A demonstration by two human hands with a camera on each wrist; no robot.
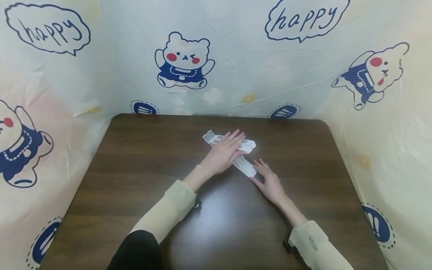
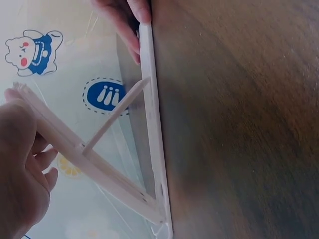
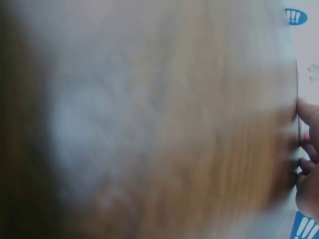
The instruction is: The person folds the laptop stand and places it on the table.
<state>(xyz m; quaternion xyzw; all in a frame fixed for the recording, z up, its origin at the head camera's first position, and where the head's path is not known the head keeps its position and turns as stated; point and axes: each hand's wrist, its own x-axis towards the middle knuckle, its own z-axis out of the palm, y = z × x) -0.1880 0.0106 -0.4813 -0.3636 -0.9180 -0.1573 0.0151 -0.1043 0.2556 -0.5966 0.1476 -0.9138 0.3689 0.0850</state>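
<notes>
A white folding stand (image 1: pixel 245 165) lies on the brown table, its flat base slanting toward my right hand. Its hinged upper plate (image 2: pixel 107 181) is raised at an angle, and a thin strut (image 2: pixel 115 115) spans between plate and base. My left hand (image 1: pixel 222 153) holds the upper plate, its fingers reaching across the top and its thumb at the near edge; the hand hides the plate's middle. At the base's lower right end, my right hand (image 1: pixel 271 185) grips the edges between thumb and fingers. The right wrist view is badly blurred, showing only part of that hand (image 3: pixel 310 144).
The dark wooden table (image 1: pixel 141 161) has rounded far corners. A pale curtain (image 1: pixel 243 67) printed with cartoon bears and lettering hangs behind it and along both sides.
</notes>
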